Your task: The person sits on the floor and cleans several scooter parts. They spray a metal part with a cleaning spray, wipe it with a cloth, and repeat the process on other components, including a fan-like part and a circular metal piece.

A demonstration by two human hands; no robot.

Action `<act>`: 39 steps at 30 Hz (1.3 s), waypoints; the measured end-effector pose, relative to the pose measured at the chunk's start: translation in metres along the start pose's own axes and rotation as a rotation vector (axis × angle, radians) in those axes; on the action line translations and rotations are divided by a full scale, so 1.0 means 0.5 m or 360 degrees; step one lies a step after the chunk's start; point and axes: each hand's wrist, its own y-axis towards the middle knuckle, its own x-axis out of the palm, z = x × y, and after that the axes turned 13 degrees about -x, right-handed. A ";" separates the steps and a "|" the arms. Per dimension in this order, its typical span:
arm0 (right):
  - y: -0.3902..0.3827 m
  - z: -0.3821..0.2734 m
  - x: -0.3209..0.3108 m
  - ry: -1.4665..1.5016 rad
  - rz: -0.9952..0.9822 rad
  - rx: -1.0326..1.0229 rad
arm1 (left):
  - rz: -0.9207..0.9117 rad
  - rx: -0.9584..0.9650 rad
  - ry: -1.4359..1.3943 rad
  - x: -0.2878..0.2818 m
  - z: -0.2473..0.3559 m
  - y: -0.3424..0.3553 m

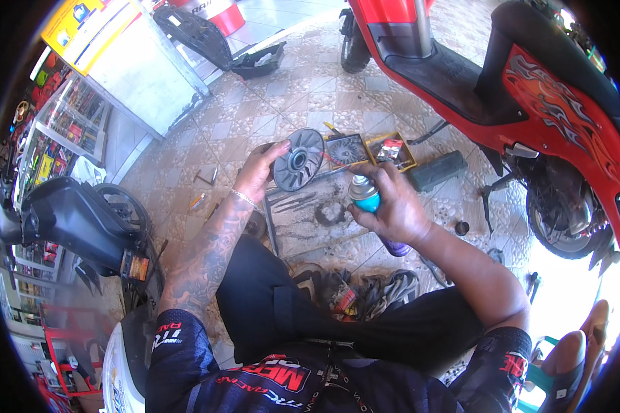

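Observation:
My left hand (258, 172) grips a dark, round metal part (307, 162) with radiating fins and a hub, held up facing me. My right hand (399, 206) is closed round a teal spray can (363, 194), with the index finger over its nozzle. A thin red straw near the nozzle points toward the finned part. Below both hands lies a stained, grimy metal tray (303, 220). Just beyond are a shallow yellow-edged tray with another finned piece (348, 150), a yellow box (410, 155) with small packets and a dark green case (439, 172).
A red scooter (434, 69) stands at right, a dark scooter (76, 220) at left. A display cabinet (65, 124), an open black case (255, 60) and a hammer (204, 179) surround the tiled floor. Cloths (393, 296) lie near my legs. Another person's legs (572, 358) show at lower right.

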 end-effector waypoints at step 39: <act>0.030 -0.008 -0.022 0.0016 0.0085 0.0063 | -0.0032 0.0014 0.0061 -0.006 -0.002 0.007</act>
